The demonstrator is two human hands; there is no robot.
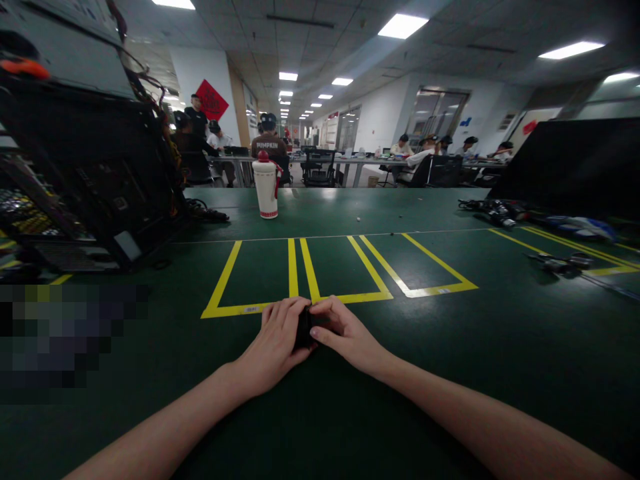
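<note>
Close in front of me on the green table, my left hand [277, 341] is wrapped around a small dark object [303, 329]. Its fingers curl over the top and the thumb lies along the near side. Only a black strip of the object shows between the hands, so its kind cannot be made out. From the other side, my right hand [353, 339] meets it with bent fingers and thumb at its right edge. Both hands rest just below the yellow tape outlines [350, 297] on the tabletop.
An opened computer case [95, 180] with loose cables stands at the left. A white tumbler [267, 187] with a red top stands further back. To the right are cables [493, 212], scissors-like metal tools [560, 264] and a black panel [575, 160]. Several people sit at far desks.
</note>
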